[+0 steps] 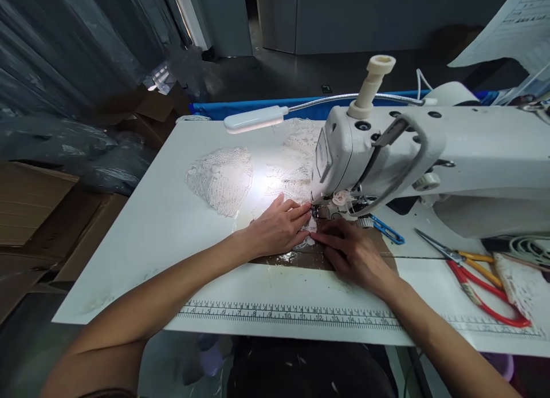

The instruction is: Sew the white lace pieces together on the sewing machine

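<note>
Lace held flat at the needle, stitching under way.

Left hand and right hand spread flat, fingers extended, pressing a small white lace piece beneath the presser foot of the sewing machine. More lace lying beyond under the lamp, apparently finished or waiting; scissors idle to the right.

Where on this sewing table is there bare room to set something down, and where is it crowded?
Bare: the table's left part, between the lace piece and the printed ruler. Crowded: around the needle, where left hand and right hand press lace, and rightward, with blue clippers and scissors under the sewing machine.
</note>
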`<state>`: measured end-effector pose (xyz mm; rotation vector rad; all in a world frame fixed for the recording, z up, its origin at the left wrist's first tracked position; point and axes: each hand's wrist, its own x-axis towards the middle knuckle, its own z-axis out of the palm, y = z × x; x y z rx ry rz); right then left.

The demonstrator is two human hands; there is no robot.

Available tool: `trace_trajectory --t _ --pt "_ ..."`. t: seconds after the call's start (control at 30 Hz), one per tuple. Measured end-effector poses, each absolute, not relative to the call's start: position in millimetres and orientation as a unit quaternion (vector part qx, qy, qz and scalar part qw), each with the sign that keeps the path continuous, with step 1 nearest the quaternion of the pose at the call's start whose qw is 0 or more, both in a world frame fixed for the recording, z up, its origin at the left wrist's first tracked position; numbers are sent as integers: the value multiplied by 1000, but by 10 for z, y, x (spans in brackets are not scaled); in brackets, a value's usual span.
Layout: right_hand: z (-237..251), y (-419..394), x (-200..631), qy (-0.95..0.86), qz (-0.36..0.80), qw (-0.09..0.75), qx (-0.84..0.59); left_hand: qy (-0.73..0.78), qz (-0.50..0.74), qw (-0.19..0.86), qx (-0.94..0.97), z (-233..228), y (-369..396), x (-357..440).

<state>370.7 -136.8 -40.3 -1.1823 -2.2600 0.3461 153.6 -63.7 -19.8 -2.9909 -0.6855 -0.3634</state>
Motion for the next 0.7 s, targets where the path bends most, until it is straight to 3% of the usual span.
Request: trace_trajectory --t 0.43,0.7 --pt "-379 -1377 3714 -846 105 266 -451 -180 -203 134 -953 -342 -674 1587" --pt "-366 -1360 3710 -845 113 269 -449 -184 -223 112 -951 -371 -655 1575"
